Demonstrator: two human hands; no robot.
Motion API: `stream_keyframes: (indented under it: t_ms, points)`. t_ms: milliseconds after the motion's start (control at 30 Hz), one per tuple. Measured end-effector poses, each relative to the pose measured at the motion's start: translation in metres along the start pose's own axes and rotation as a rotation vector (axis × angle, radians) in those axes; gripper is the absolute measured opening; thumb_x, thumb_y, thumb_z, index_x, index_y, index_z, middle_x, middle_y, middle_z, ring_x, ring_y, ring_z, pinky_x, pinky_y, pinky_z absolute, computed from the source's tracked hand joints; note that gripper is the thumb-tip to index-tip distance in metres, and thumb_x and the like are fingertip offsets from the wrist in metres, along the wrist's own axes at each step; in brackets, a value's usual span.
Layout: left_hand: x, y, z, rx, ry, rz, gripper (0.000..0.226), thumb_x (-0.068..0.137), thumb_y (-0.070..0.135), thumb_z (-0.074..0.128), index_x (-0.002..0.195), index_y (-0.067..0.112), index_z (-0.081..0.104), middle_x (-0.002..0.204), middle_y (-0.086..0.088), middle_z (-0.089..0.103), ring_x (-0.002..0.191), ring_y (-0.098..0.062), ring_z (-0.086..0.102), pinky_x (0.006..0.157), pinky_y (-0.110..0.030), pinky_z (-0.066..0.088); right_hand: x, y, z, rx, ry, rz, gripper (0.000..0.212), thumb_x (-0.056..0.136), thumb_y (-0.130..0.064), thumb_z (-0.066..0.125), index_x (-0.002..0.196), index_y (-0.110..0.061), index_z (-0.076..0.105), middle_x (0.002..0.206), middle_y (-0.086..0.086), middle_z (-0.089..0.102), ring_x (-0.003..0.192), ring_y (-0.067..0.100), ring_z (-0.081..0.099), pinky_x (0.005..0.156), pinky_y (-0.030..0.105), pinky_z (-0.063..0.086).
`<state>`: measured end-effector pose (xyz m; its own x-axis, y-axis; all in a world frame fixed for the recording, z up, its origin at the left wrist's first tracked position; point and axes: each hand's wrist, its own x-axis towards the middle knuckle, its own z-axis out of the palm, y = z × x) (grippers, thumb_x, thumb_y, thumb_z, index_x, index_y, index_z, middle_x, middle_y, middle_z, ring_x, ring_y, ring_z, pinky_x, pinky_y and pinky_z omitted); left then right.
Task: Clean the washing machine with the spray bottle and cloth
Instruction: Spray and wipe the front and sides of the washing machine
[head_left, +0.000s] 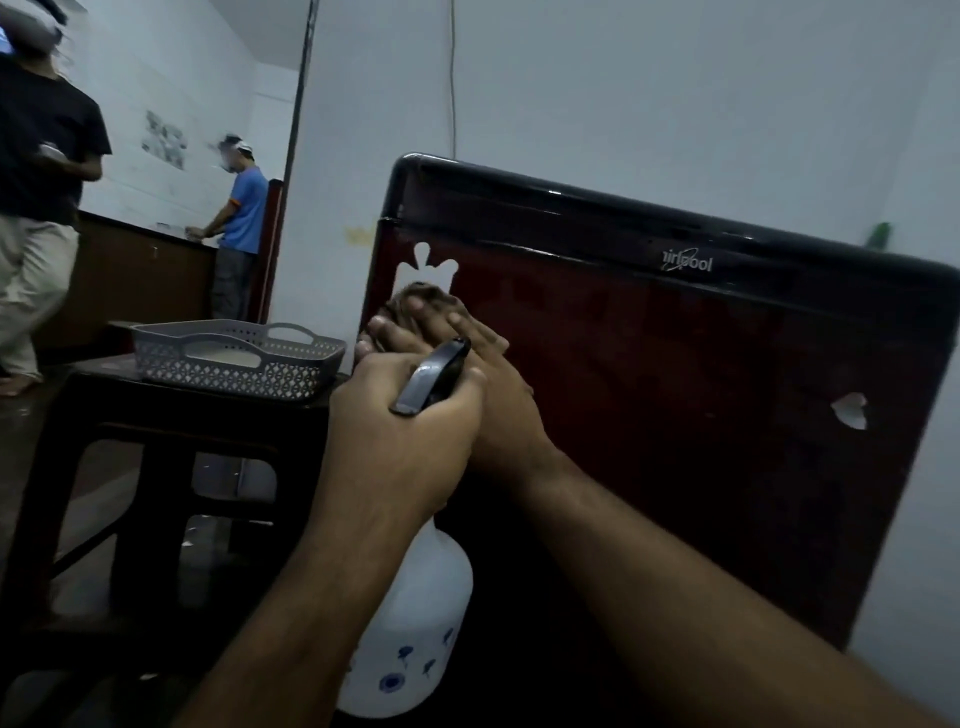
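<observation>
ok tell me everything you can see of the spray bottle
The spray bottle is white, plastic-looking, with a rounded body printed with small blue flowers low on its side. Its dark trigger head sticks up out of the left hand, which grips the neck and holds the bottle roughly upright in the air in front of the dark red machine. The nozzle tip and base are not clearly visible.

Left hand (410, 421) clenched in a grip; right hand's (467, 364) fingers (436, 317) pressed flat.

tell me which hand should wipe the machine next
Right. The right hand already presses the cloth flat against the machine; the left hand grips the spray bottle.
</observation>
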<state>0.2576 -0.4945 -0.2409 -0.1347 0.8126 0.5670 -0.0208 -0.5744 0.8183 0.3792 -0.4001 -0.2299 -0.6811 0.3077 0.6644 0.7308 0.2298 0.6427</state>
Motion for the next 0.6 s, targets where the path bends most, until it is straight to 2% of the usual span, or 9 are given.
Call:
stream_keyframes:
  t_ms: [67,133,267,333,400,467,600]
  points:
    - [-0.001,-0.008,0.010,0.000,-0.039,0.019,0.028,0.097,0.024,0.070,0.072,0.012,0.072,0.067,-0.011,0.072,0.070,-0.035,0.074,0.058,-0.043,0.060,-0.025,0.019,0.004,-0.075,0.017,-0.015,0.057,0.106,-0.035,0.053,0.159,-0.022,0.035,0.167,0.003,0.029,0.157,0.026,0.016,0.128,0.039,0.008]
    - [-0.004,-0.015,0.022,-0.011,-0.079,0.003,0.029,0.096,0.026,0.072,0.076,0.006,0.071,0.070,-0.018,0.071,0.073,-0.041,0.072,0.053,-0.039,0.053,-0.051,0.043,-0.008,-0.063,-0.017,0.119,0.057,0.107,-0.041,0.047,0.160,-0.026,0.031,0.169,0.001,0.022,0.158,0.027,0.010,0.128,0.044,0.010]
    - [-0.016,-0.021,0.044,-0.016,-0.169,-0.025,0.026,0.094,0.025,0.076,0.080,0.004,0.071,0.075,-0.023,0.069,0.075,-0.043,0.072,0.049,-0.032,0.050,-0.096,0.067,-0.027,-0.075,0.097,0.361,0.054,0.109,-0.044,0.019,0.157,-0.027,0.037,0.167,0.002,0.027,0.157,0.030,0.014,0.126,0.048,0.017]
    - [-0.025,-0.024,0.054,-0.051,-0.203,-0.068,0.022,0.093,0.021,0.077,0.078,0.005,0.070,0.078,-0.025,0.068,0.069,-0.040,0.071,0.048,-0.029,0.051,-0.117,0.078,-0.026,-0.086,0.183,0.451,0.054,0.111,-0.033,0.011,0.155,-0.025,0.042,0.165,0.003,0.032,0.156,0.032,0.020,0.124,0.051,0.023]
    - [-0.034,-0.026,0.062,-0.079,-0.217,-0.122,0.018,0.092,0.015,0.078,0.076,0.011,0.070,0.073,-0.020,0.068,0.063,-0.027,0.066,0.048,-0.027,0.050,-0.134,0.086,-0.022,-0.112,0.281,0.537,0.050,0.108,-0.012,0.029,0.155,-0.024,0.043,0.164,0.004,0.035,0.155,0.033,0.023,0.120,0.054,0.028]
    - [-0.045,-0.029,0.071,-0.099,-0.226,-0.169,0.015,0.090,0.011,0.081,0.079,0.014,0.071,0.069,-0.007,0.068,0.060,-0.016,0.063,0.048,-0.024,0.050,-0.146,0.090,-0.019,-0.118,0.347,0.639,0.060,0.100,0.001,0.044,0.155,-0.024,0.043,0.164,0.002,0.035,0.155,0.031,0.022,0.120,0.054,0.029]
    - [-0.066,-0.031,0.086,-0.190,-0.263,-0.269,0.023,0.085,0.010,0.086,0.082,0.028,0.071,0.070,0.010,0.071,0.055,-0.004,0.063,0.049,-0.019,0.051,-0.164,0.085,-0.013,-0.107,0.496,0.912,0.055,0.106,-0.003,0.044,0.157,-0.021,0.038,0.165,0.002,0.032,0.157,0.028,0.014,0.126,0.047,0.019]
